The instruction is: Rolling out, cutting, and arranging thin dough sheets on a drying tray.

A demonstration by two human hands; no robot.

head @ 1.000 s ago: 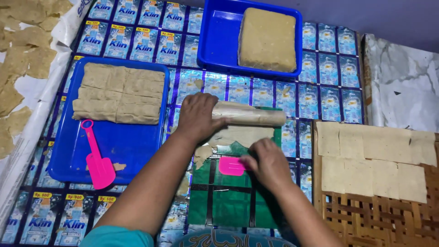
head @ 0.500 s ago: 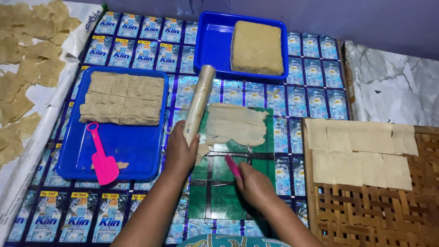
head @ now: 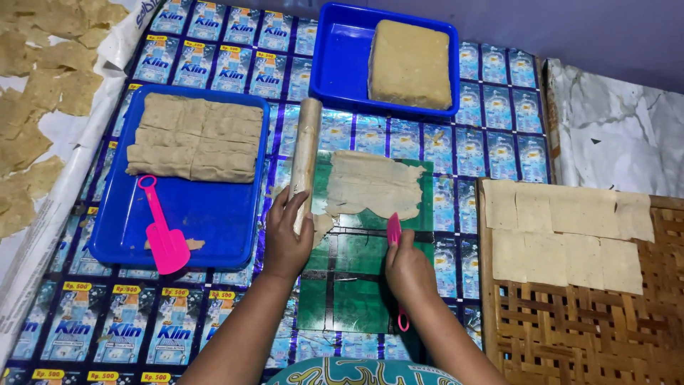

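Far left there were dried, ragged crackers (head: 32, 107) spread on white sheeting, and next to that a blue tray (head: 214, 221) with a scored dough slab (head: 194, 137) and a spare pink scraper (head: 164, 239) lying loose in it. The left hand (head: 285, 239) was wrapped around the near end of the roller (head: 306, 157), fingers curled over it, with the roller lying lengthways along the left edge of the green board (head: 356, 285) rather than across the dough. So I'd say the rolling step was done and the roller was just being held aside. The thin sheet (head: 372, 184) lay flattened on the far half of the board, edges pretty uneven, with a scrap or two hanging off near the left hand. The right hand (head: 410, 271) was closed in a fist around a pink cutter (head: 394, 229), tip pointing up at the sheet's near edge, touching or almost touching it; hard to tell which. Looked to me like the trimming and cutting step was in hand. The next move would call for straight, steady cuts without dragging the soft sheet. Behind sat a second blue tray (head: 335, 71) with a thick block (head: 410, 64), and on the right a woven rack (head: 570, 321) with cut squares (head: 570, 228) laid out edge to edge.
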